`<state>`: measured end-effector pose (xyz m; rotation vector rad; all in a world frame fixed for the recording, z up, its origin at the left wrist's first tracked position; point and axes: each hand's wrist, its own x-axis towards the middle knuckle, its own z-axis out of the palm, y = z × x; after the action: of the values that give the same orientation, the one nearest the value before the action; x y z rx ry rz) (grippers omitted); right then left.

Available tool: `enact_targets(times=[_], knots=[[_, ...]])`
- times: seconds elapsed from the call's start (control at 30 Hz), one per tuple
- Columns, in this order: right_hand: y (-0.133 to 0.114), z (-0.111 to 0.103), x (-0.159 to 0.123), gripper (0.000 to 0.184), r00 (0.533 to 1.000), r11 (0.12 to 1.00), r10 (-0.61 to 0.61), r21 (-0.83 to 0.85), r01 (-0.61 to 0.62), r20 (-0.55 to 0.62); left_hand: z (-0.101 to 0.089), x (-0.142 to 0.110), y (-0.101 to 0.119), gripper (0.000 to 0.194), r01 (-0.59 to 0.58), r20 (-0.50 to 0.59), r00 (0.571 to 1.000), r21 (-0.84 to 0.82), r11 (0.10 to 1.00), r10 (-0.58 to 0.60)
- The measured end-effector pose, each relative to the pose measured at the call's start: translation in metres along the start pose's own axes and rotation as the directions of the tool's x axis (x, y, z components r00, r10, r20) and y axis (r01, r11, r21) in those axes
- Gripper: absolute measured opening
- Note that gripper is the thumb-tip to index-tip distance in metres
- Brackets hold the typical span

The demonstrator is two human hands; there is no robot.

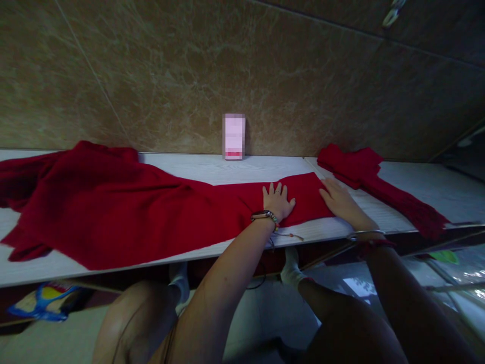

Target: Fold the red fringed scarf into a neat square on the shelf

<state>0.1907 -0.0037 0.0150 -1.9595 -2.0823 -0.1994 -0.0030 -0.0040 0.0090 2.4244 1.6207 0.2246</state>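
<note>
A long white shelf [182, 166] with faint wood grain ran across the view, set against a brown tiled wall [182, 76] with pale veins and thin joints. A red cloth [144, 217] lay lengthwise on it, bunched and folded on the left and fairly flat toward the right. The left hand [278, 202] was open, palm down with fingers spread, pressing on the flat part. The right hand [341, 199] was also open, fingers out, touching the cloth's right end and gripping nothing. Just beyond it lay a red scarf [352, 167], its fringe hanging at the shelf's front edge. A small pink block [235, 137] stood upright against the wall, its face blurred. Below the shelf were dark spaces; a blue and yellow bag [45, 302] sat at the lower left. Pale floor [242, 313] showed between the person's legs, and the right side was dim, with something green there.
</note>
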Motion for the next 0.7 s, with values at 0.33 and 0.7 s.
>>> enact_targets(times=[0.33,0.7], knots=[[-0.059,0.026,-0.010,0.049,0.985,0.988,-0.147,0.060,0.142,0.094,-0.040,-0.064,-0.105,0.052,-0.147,0.047,0.989,0.221,0.964,0.140],[-0.118,0.012,-0.025,0.044,0.884,0.858,-0.466,0.260,0.443,0.031,-0.031,-0.105,-0.140,0.051,-0.034,-0.141,0.988,0.224,0.974,0.066]])
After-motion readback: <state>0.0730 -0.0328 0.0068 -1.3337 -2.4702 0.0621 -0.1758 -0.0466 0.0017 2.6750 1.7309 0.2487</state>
